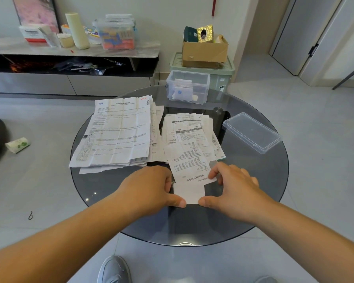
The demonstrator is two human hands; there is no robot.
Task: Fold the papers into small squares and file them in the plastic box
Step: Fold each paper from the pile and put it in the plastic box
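I'm looking down on the round glass table, and both hands are on one narrow printed slip at the near side. The left hand pinches its near left corner, thumb on the near edge, fingers curled at the side. The right hand pinches the right side likewise. The slip's near end shows blank white; its far end overlaps the right paper pile. A bigger pile lies left. The plastic box stands open at the far edge with folded papers inside, its lid lying on the right.
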